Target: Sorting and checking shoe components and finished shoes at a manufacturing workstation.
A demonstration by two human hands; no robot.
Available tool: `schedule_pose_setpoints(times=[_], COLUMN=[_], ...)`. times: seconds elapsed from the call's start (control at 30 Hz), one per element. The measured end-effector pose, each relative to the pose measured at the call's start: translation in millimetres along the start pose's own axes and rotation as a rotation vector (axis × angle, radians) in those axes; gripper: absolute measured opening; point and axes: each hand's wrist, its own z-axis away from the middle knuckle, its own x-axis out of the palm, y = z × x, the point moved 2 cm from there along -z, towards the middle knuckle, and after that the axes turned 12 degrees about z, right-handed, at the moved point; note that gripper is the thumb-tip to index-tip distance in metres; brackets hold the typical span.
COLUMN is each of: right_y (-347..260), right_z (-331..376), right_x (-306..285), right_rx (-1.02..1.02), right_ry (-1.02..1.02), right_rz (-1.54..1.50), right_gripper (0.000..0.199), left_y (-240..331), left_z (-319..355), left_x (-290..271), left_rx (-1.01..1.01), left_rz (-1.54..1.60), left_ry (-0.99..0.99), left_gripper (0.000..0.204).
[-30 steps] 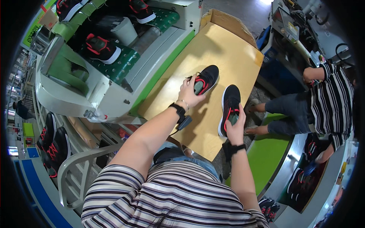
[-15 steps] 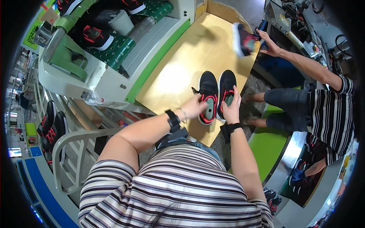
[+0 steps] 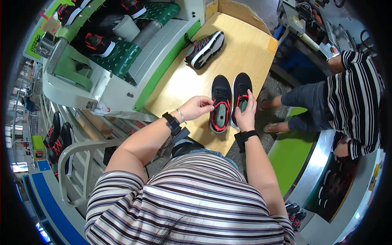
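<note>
Two black sneakers with red-edged collars stand side by side on the wooden tabletop, toes pointing away from me. My left hand [image 3: 199, 107] is closed, thumb and fingertips pinched together beside the collar of the left sneaker [image 3: 221, 92]. What sits in that pinch, if anything, is too small to make out. Around the collar of the right sneaker [image 3: 241, 83] my right hand [image 3: 246, 114] is closed, its thumb at the opening and its fingers along the outer side. A grey-green insole shows inside the left sneaker.
Farther up the tabletop [image 3: 241, 45], another sneaker [image 3: 206, 49] lies on its side, sole showing. At left, a machine has a green perforated conveyor [image 3: 126, 57] carrying sneakers. More sneakers [image 3: 61, 141] hang by the metal rail. A co-worker [image 3: 351, 102] in stripes stands at right.
The co-worker's outstretched arm has drawn back, and the sneaker it held now lies on the far tabletop. My left hand moved slightly left, away from the left sneaker's opening. My right hand stays put.
</note>
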Motion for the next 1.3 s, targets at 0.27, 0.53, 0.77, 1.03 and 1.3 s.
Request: schedule_pose_setpoints(times=[0.27, 0.53, 0.77, 1.03, 1.3], right_y=[-0.6, -2.3, -5.0, -6.6, -3.1], right_z=[2.7, -1.5, 0.6, 1.6, 1.8], right_x=[-0.1, 0.4, -0.6, -5.4, -1.2], right_rx=[0.005, 0.036, 0.046, 0.046, -0.001], right_ry=[0.001, -0.032, -0.005, -0.053, 0.020], right_rz=[0.007, -0.051, -0.066, -0.024, -0.046], right_gripper=[0.085, 0.083, 0.083, 0.082, 0.081], left_y=[38.4, 20.9, 33.6, 28.2, 23.7], left_z=[-25.3, -46.7, -82.8, -171.9, 28.5], left_x=[36.2, 18.4, -81.9, -157.5, -44.4], left_rx=[0.571, 0.191, -0.472, -0.016, 0.423], left_rz=[-0.942, -0.625, -0.384, -0.573, -1.304], left_ry=[0.052, 0.387, -0.018, 0.636, 0.863], left_gripper=[0.008, 0.061, 0.114, 0.121, 0.082])
